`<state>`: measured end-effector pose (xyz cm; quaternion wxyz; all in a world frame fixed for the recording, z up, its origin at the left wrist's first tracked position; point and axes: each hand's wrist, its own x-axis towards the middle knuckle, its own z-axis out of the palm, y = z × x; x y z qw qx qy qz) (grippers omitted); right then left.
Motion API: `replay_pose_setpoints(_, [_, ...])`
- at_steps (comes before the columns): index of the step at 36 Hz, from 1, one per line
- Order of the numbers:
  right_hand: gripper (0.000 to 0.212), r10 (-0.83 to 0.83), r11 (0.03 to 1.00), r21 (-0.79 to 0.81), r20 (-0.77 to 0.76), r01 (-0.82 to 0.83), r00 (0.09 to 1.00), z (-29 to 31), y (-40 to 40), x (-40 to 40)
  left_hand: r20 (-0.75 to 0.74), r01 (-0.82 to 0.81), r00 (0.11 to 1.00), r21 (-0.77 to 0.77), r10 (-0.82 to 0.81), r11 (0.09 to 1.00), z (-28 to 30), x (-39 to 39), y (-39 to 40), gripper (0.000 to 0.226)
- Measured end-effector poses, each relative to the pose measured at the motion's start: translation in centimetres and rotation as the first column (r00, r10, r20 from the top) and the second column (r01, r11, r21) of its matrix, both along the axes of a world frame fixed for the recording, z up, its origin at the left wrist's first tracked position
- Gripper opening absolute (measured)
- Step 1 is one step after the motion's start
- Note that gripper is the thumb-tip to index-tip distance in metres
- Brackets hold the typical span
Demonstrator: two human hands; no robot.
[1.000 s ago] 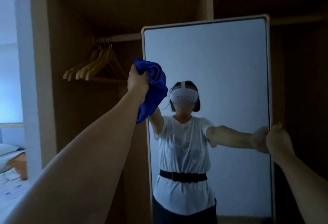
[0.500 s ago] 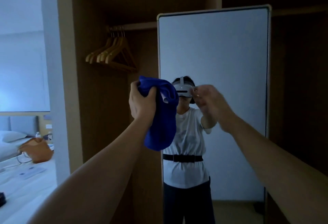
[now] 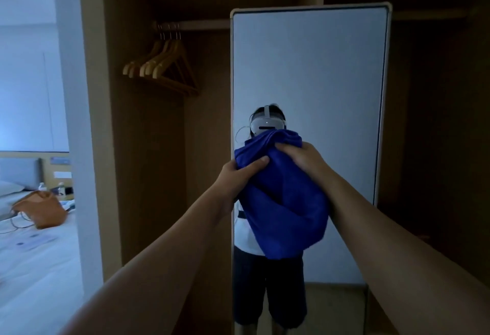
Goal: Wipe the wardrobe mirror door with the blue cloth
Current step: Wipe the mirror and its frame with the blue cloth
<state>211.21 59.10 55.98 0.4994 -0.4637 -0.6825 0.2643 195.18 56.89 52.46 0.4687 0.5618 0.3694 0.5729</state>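
While we stand before the mirror door (image 3: pixel 310 69), our left hand (image 3: pixel 236 178) and right hand (image 3: pixel 302 159) both grip the bunched blue cloth (image 3: pixel 286 207).

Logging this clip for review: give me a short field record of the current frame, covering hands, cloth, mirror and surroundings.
left hand: left hand grips the cloth at its left side
right hand: right hand grips the cloth near its top
cloth: blue, bunched, hanging between both hands in front of the mirror
mirror: mirror upright; contact with cloth cannot be told
hangers: hangers on the rail, left of the mirror
bed: bed at far left, bag on it
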Motion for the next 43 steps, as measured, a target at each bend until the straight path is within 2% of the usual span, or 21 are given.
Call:
replay_pose_setpoints(3, [0.048,-0.022,1.0,-0.017,0.001,0.022,1.0,-1.1,-0.1,-0.1,-0.103,0.014,0.995,-0.003,-0.014,1.0,-1.1,-0.2,0.2,0.06])
replay_pose_setpoints(7, [0.035,-0.003,0.998,-0.06,-0.071,-0.001,0.997,-3.0,-0.2,-0.2,-0.35,0.057,0.935,0.004,-0.052,0.998,-2.4,-1.0,0.1,0.038])
replay_pose_setpoints(11, [0.036,0.089,0.986,-0.118,-0.2,-0.114,0.976,-4.2,-0.4,0.2,-0.379,0.07,0.925,0.098,-0.027,0.993,-3.0,-1.3,0.2,0.036])
replay_pose_setpoints(13, [0.037,0.101,0.984,-0.122,-0.207,-0.128,0.973,-4.3,-0.4,0.8,-0.403,0.04,0.915,0.112,0.008,0.993,-2.9,-1.6,0.3,0.037])
replay_pose_setpoints(18, [0.039,0.11,0.984,-0.116,-0.187,-0.133,0.976,-4.5,-0.6,2.1,-0.438,0.058,0.897,0.001,-0.051,0.998,-3.2,-2.5,0.8,0.028])
replay_pose_setpoints(20, [0.037,0.103,0.987,-0.107,-0.179,-0.124,0.978,-4.5,-0.6,2.5,-0.42,0.096,0.9,-0.073,-0.118,0.993,-3.3,-2.2,1.0,0.034])
replay_pose_setpoints(23, [0.035,0.086,0.988,-0.111,-0.166,-0.105,0.982,-4.8,-0.6,3.2,-0.294,0.163,0.933,-0.168,-0.207,0.972,-3.6,-1.8,1.3,0.043])
replay_pose_setpoints(25, [0.036,0.067,0.989,-0.116,-0.189,-0.09,0.98,-5.0,-0.6,3.7,-0.198,0.174,0.958,-0.177,-0.208,0.969,-3.9,-1.7,1.5,0.041])
replay_pose_setpoints(27, [0.037,0.03,0.989,-0.131,-0.241,-0.063,0.97,-5.1,-0.6,4.2,-0.122,0.128,0.982,-0.159,-0.148,0.979,-4.0,-1.4,1.7,0.032])
replay_pose_setpoints(29, [0.037,-0.033,0.993,-0.119,-0.243,0.004,0.97,-5.3,-0.6,4.3,-0.108,0.037,0.993,-0.132,-0.052,0.991,-3.9,-0.7,1.7,0.029])
replay_pose_setpoints(32, [0.027,-0.183,0.981,0.045,-0.103,0.188,0.978,-5.5,-0.7,3.6,-0.059,-0.072,0.996,-0.115,0.065,0.991,-3.6,0.9,1.7,0.016])
replay_pose_setpoints(34, [0.024,-0.223,0.961,0.157,-0.049,0.228,0.974,-5.6,-1.1,2.3,-0.057,-0.116,0.992,-0.085,0.111,0.99,-3.3,2.1,1.6,0.015])
replay_pose_setpoints(36, [0.018,-0.153,0.979,0.124,-0.08,0.163,0.985,-5.4,-1.8,0.5,-0.091,-0.09,0.992,-0.044,0.086,0.995,-3.0,2.9,1.5,0.025])
replay_pose_setpoints(38, [0.017,0.023,0.998,-0.053,-0.154,-0.031,0.988,-4.9,-2.5,-0.7,-0.132,-0.004,0.991,-0.023,0.001,1.0,-2.6,3.2,1.0,0.044])
replay_pose_setpoints(40, [0.029,0.22,0.937,-0.207,-0.276,-0.281,0.936,-4.4,-3.0,-0.7,-0.228,0.001,0.974,0.02,0.003,1.0,-2.4,2.7,0.5,0.066])
replay_pose_setpoints(42, [0.043,0.357,0.842,-0.251,-0.403,-0.477,0.843,-4.4,-3.1,0.1,-0.259,-0.041,0.965,0.039,0.049,0.998,-2.8,1.7,0.6,0.065])
replay_pose_setpoints(43, [0.047,0.363,0.832,-0.252,-0.427,-0.494,0.828,-4.5,-3.1,0.3,-0.219,-0.054,0.974,0.021,0.057,0.998,-3.1,1.2,0.7,0.06])
